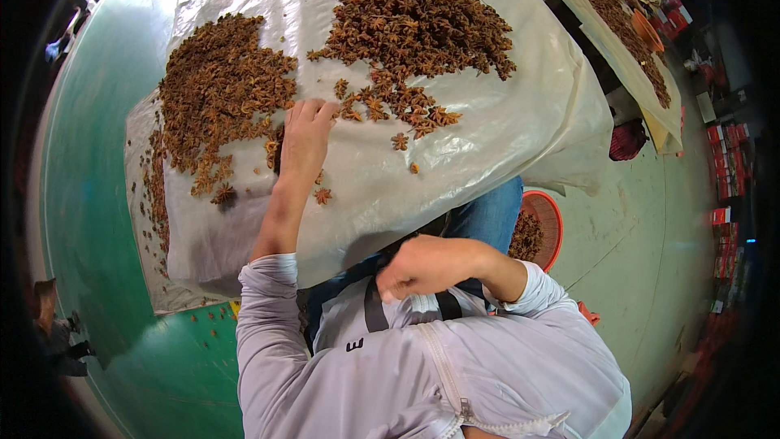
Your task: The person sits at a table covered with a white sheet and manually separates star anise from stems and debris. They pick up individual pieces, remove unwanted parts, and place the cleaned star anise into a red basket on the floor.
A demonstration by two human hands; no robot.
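Dried star anise lies in two heaps on a table covered with a pale plastic sheet [499, 134]: a left heap [225, 79] and a larger, darker right heap [420, 18]. My left hand [308, 128] reaches across the sheet, its fingertips down at the right edge of the left heap. Whether a pod is under those fingers is hidden. Just right of them, loose star anise pods [372, 107] trail from the right heap. My right hand [426, 265] is curled in front of my lap at the near table edge, slightly blurred; its grip is hidden.
On the floor at right, a red plastic basket [551, 219] holds star anise. More pods lie on a floor sheet [143, 244] at left. Another covered table [661, 128] carries a long heap and an orange basin [647, 30]. Red boxes [725, 158] are stacked far right.
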